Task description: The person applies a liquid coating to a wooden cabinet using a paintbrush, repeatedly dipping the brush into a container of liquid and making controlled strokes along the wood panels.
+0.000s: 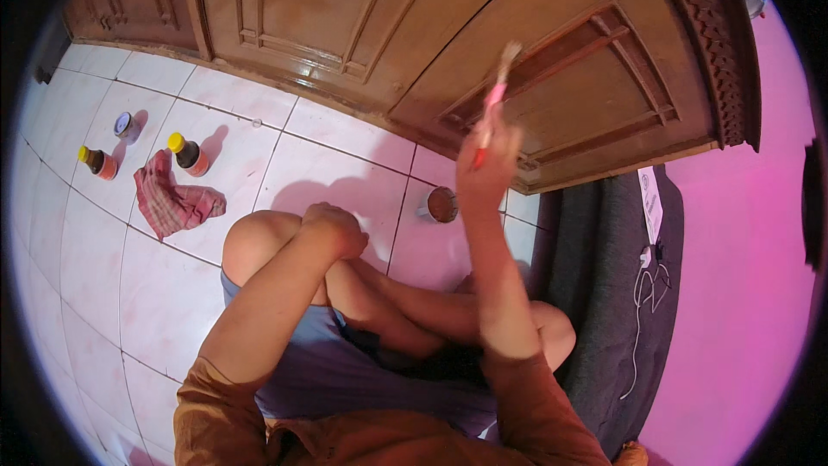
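Note:
My right hand [488,168] is closed around the handle of a paintbrush [495,97] with pink and red on it. Its pale bristles point up in front of the carved brown wooden cabinet [552,78]; whether they touch the panel I cannot tell. Below that hand a small tin [442,204] of brown liquid stands on the tiles. My left hand [335,229] rests on my bent leg beside the knee, fingers curled in and partly hidden, with nothing seen in them.
On the tiles to the left are two dark bottles with yellow caps [176,141], a small open tin [123,124] and a crumpled checked cloth [172,197]. A dark grey cushion [595,276] lies at right against the pink wall [733,276], with a white power strip [649,207] and cables on it.

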A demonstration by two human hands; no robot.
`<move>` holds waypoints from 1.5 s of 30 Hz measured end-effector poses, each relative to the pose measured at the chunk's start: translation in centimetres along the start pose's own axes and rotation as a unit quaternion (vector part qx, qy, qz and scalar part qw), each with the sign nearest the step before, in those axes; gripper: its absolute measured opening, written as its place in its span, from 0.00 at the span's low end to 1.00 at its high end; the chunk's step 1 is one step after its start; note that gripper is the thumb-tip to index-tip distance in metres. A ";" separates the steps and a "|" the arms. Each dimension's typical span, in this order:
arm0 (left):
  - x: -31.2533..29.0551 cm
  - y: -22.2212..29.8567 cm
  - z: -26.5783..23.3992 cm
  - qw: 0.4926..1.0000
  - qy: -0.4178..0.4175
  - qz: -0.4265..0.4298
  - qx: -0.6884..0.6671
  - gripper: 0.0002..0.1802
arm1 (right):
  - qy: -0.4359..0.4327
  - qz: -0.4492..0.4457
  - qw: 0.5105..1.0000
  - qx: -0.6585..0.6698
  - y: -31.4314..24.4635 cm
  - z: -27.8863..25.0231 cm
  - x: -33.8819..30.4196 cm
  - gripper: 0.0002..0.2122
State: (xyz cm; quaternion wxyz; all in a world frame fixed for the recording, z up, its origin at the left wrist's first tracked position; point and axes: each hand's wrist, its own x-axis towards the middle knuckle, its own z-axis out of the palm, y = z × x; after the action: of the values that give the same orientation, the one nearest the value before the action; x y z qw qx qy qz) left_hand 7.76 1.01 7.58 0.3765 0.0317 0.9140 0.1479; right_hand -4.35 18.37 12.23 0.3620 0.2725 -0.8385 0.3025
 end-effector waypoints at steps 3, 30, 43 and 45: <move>-1.0 1.0 -1.4 0.999 -0.029 -0.023 0.010 0.30 | -0.063 0.074 0.995 -0.014 0.5 2.0 -4.4 0.20; 0.1 -0.3 0.4 1.000 -0.001 0.003 -0.001 0.33 | 0.017 -0.003 0.999 0.038 -1.7 1.0 -0.6 0.18; 0.8 -0.6 0.8 1.000 0.011 0.003 -0.011 0.32 | -0.237 0.168 0.956 -0.034 1.0 6.6 -9.5 0.17; 0.7 -0.5 0.7 1.000 0.018 0.016 -0.003 0.32 | -0.251 0.154 0.955 -0.039 1.6 6.5 -9.2 0.17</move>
State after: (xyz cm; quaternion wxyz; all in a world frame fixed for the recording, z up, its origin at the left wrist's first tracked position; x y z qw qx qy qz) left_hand 7.79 0.78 6.52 0.3579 0.0422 0.9194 0.1576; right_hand -2.88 17.07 1.09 0.0992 0.1929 -0.9453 0.2435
